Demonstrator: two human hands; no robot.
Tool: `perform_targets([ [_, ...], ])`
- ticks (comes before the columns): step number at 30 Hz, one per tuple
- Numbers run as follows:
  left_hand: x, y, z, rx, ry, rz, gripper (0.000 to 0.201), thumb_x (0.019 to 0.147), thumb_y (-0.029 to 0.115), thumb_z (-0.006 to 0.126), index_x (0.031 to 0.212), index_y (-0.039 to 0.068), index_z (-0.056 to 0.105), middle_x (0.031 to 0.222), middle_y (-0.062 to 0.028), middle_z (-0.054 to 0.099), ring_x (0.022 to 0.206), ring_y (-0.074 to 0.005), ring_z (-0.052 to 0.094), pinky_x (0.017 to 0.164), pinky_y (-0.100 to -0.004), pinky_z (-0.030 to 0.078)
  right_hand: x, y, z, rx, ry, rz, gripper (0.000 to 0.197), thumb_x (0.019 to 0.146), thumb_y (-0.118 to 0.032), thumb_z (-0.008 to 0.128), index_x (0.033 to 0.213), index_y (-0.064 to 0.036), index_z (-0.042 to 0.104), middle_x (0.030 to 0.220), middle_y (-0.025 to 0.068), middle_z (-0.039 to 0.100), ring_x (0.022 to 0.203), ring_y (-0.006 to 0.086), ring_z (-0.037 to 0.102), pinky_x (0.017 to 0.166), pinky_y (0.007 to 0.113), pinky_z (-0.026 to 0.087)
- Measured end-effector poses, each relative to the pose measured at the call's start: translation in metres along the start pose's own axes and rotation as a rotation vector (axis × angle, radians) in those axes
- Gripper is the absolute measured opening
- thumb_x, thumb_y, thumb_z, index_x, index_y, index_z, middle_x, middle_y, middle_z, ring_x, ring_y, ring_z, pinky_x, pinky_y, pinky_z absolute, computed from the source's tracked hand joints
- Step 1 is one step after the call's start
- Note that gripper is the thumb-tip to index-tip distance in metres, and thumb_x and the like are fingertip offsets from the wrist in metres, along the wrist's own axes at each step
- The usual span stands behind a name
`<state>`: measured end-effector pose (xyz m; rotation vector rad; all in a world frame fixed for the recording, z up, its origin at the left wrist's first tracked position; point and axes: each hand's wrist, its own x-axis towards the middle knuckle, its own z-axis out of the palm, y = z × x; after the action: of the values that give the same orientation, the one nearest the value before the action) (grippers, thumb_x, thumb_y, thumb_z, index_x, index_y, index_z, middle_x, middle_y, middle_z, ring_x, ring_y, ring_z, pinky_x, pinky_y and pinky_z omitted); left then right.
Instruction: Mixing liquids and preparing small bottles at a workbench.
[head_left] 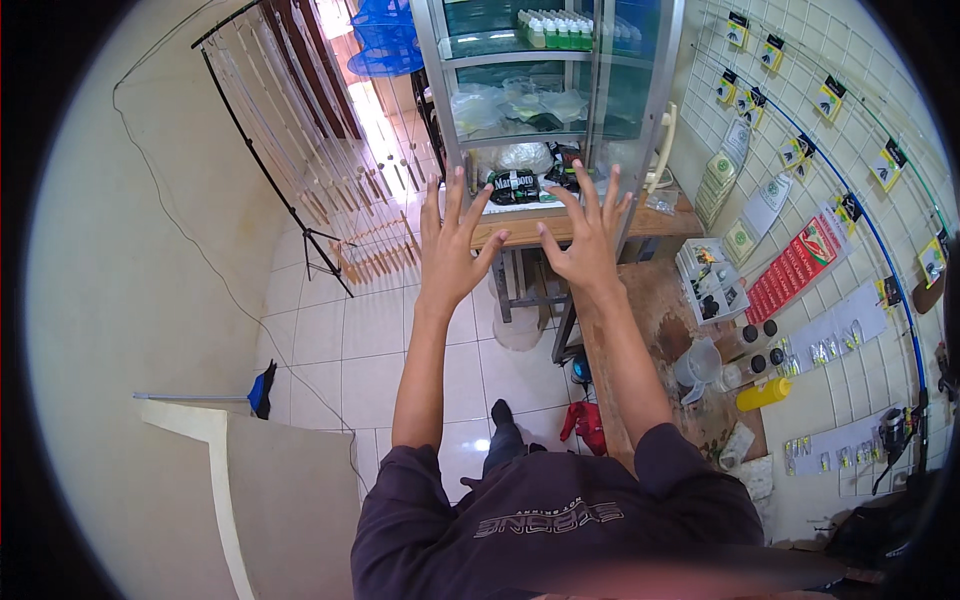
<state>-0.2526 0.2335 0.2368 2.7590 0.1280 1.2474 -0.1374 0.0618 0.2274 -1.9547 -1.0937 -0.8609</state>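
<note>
Both arms reach forward, palms facing away, with nothing in either hand. My left hand [455,245] has its fingers spread and its thumb pointing toward the right hand. My right hand [590,235] is spread in the same way, its thumb toward the left. Beyond them stands a glass-fronted cabinet [445,60] with a metal frame. On its lowest level lie a black package [515,187] and a whitish plastic bundle [525,156], nearest to the fingertips. A wooden ledge [525,233] shows between the hands; I cannot tell any contact with it.
Right of me a worn wooden table [630,330] holds a grey sectioned box [712,280], a clear jug [700,365] and a yellow bottle [763,394]. A wire grid [800,90] carries small packets and a blue rod [850,185]. A hanging rack [265,155] stands left; a red cloth [585,427] lies low.
</note>
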Motion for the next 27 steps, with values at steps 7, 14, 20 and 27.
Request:
perform_targets([
  [7,0.006,0.005,0.011,-0.010,-0.004,-0.011,0.052,0.089,0.039,0.061,0.136,0.022,0.051,0.154,-0.0081,0.028,0.143,-0.0411,0.013,0.113,-0.0536,0.021,0.000,0.020,-0.003,-0.059,0.053,0.070,0.041,0.079,-0.027,0.066,0.118,-0.0156,0.060,0.153,0.0107,0.027,0.143,0.0475,-0.001,0.106,0.071,-0.004],
  [14,0.017,0.000,0.016,0.033,0.020,0.013,0.049,0.089,0.037,0.061,0.134,0.019,0.053,0.153,-0.0100,0.029,0.142,-0.0424,0.014,0.112,-0.0541,0.021,0.009,0.010,0.002,-0.106,0.066,0.064,0.049,0.078,-0.028,0.067,0.124,-0.0143,0.057,0.156,0.0126,0.019,0.142,0.0485,-0.006,0.107,0.070,-0.003],
  [20,0.055,-0.017,0.035,-0.013,0.021,0.009,0.050,0.088,0.038,0.062,0.133,0.019,0.054,0.154,-0.0101,0.028,0.142,-0.0425,0.013,0.112,-0.0554,0.019,0.049,0.030,0.030,0.173,0.061,0.031,0.051,0.078,-0.023,0.068,0.127,-0.0129,0.054,0.155,0.0150,0.021,0.142,0.0481,-0.005,0.112,0.062,0.001],
  [27,0.123,-0.059,0.046,0.006,0.093,0.070,0.049,0.088,0.037,0.063,0.133,0.020,0.054,0.154,-0.0096,0.028,0.142,-0.0422,0.013,0.111,-0.0556,0.020,0.124,0.035,0.074,0.343,0.107,-0.017,0.050,0.080,-0.012,0.067,0.128,-0.0108,0.053,0.152,0.0151,0.029,0.144,0.0441,0.003,0.114,0.054,0.011],
])
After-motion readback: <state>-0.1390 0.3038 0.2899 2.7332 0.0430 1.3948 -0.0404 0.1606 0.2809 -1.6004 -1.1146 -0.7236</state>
